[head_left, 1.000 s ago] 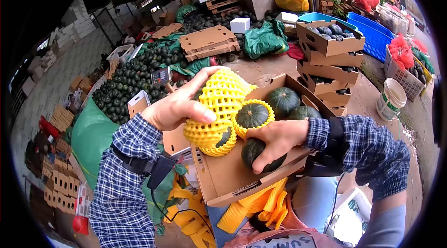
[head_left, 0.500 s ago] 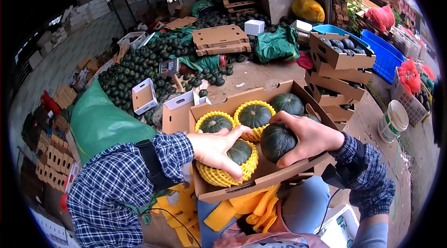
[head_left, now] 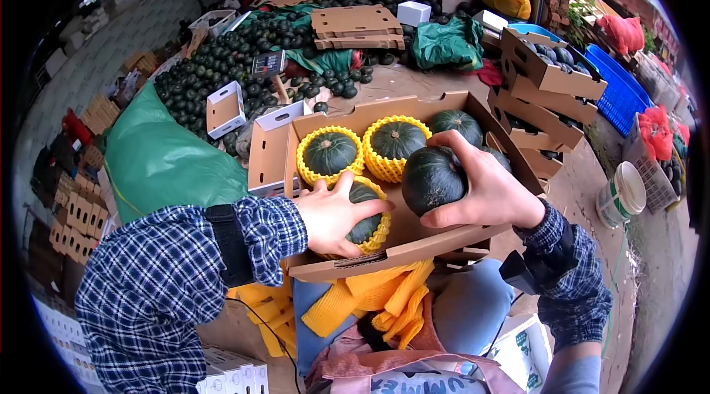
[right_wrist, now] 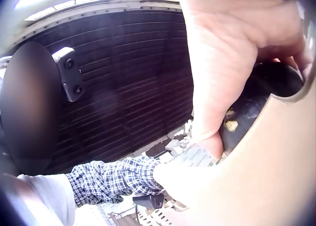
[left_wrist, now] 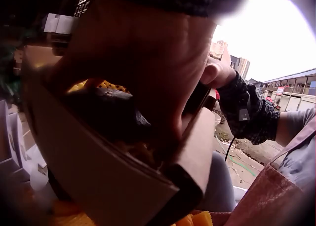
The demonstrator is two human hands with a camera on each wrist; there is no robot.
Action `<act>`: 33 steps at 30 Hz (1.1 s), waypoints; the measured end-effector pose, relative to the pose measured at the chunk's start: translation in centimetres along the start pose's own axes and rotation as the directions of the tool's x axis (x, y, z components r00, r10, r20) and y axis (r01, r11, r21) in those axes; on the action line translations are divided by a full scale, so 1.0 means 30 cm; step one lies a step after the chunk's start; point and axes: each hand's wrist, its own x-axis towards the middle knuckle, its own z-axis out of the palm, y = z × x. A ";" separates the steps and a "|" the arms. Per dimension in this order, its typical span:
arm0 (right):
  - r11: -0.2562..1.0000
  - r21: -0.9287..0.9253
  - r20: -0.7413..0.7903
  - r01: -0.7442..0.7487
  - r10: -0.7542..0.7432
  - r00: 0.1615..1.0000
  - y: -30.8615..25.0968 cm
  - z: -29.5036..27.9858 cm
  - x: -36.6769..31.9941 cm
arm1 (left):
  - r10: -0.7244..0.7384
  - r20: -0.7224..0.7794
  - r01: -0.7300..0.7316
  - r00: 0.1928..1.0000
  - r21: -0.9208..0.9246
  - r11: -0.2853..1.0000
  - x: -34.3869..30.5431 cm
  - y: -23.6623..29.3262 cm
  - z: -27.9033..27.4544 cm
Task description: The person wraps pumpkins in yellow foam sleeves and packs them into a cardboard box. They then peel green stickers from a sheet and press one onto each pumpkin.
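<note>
My left hand [head_left: 336,218] grips a kabocha squash in a yellow foam net [head_left: 373,230], at the front left of an open cardboard box [head_left: 414,250]. Its fingers spread over the squash top, with the thumb toward the right. Dark skin of this squash [left_wrist: 116,110] shows under the palm in the left wrist view. With thumb and fingers curled round it, my right hand [head_left: 492,185] holds a bare dark green kabocha squash [head_left: 433,181] over the box's right half. Behind sit two netted squashes [head_left: 330,153] and a bare one [head_left: 455,128]; another bare squash [head_left: 499,159] is partly hidden.
Yellow foam nets [head_left: 370,301] lie across the lap below the box. Left stands a large green sack [head_left: 166,165], with a heap of squashes [head_left: 222,72] and a scale [head_left: 268,63] beyond. Stacked cartons [head_left: 551,94] and a white bucket [head_left: 623,194] are at right.
My left hand has lowered a netted squash from above the box into its front left. My right hand has raised the bare squash from the box floor.
</note>
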 end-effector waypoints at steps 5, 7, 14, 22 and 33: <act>0.998 0.047 -0.035 0.044 -0.042 0.999 -0.052 0.006 0.050 | 0.163 -0.045 -0.169 0.986 -0.289 0.942 0.018 -0.102 0.051; 0.987 0.083 -0.081 0.136 -0.130 0.988 -0.094 0.035 0.102 | 0.162 -0.149 -0.196 0.975 -0.257 0.946 -0.024 -0.083 0.052; 0.946 -0.202 0.176 0.252 -0.218 0.960 -0.270 0.207 0.182 | 0.340 -0.640 -0.657 0.689 -0.355 0.665 -0.452 0.068 0.211; 0.822 -0.096 -0.171 0.561 -0.569 0.805 -0.397 0.226 -0.152 | -0.196 -0.789 -0.404 0.582 -0.490 0.772 0.114 0.090 0.915; 0.896 0.428 -0.001 -0.119 0.132 0.991 -0.223 0.456 -0.556 | 0.165 -0.815 -0.822 0.556 -0.508 0.258 -0.058 0.301 0.597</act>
